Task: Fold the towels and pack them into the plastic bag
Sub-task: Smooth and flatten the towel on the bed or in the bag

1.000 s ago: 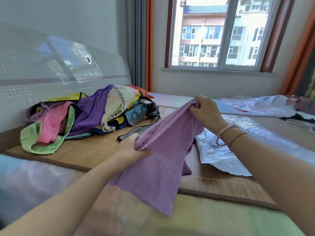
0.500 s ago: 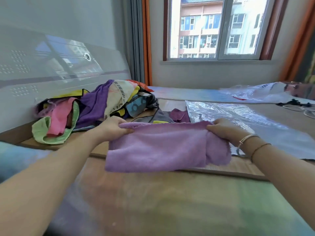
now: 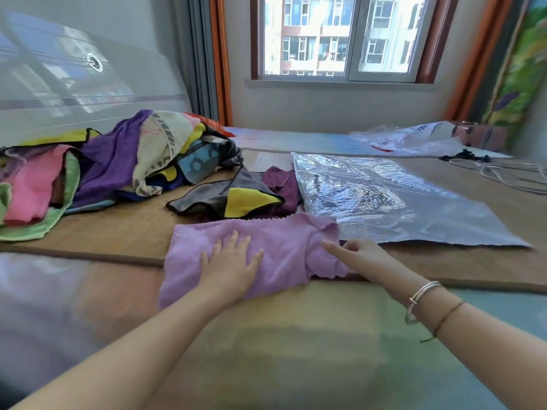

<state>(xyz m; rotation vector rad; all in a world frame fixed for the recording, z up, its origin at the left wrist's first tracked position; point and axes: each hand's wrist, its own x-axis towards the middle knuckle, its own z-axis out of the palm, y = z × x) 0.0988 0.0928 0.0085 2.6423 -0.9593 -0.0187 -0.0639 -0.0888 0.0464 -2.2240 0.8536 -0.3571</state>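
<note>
Head view: left hand [image 3: 229, 266] presses flat on lilac towel [image 3: 284, 247]; right hand [image 3: 362, 257] pinches its right edge.

A window [image 3: 340, 37] with a brown frame fills the 12 o'clock wall, and apartment blocks show through its glass. Orange curtains hang on both sides, one [image 3: 220, 57] at 11 o'clock with a grey curtain [image 3: 195, 54] just beside it, the other [image 3: 470, 54] at 1 o'clock. A glossy white headboard [image 3: 74, 81] runs along 10 o'clock. A colourful painting [image 3: 521, 63] leans at 2 o'clock. A pale cord [image 3: 503, 173] lies coiled on the woven mat [image 3: 118, 229] at 3 o'clock.
</note>
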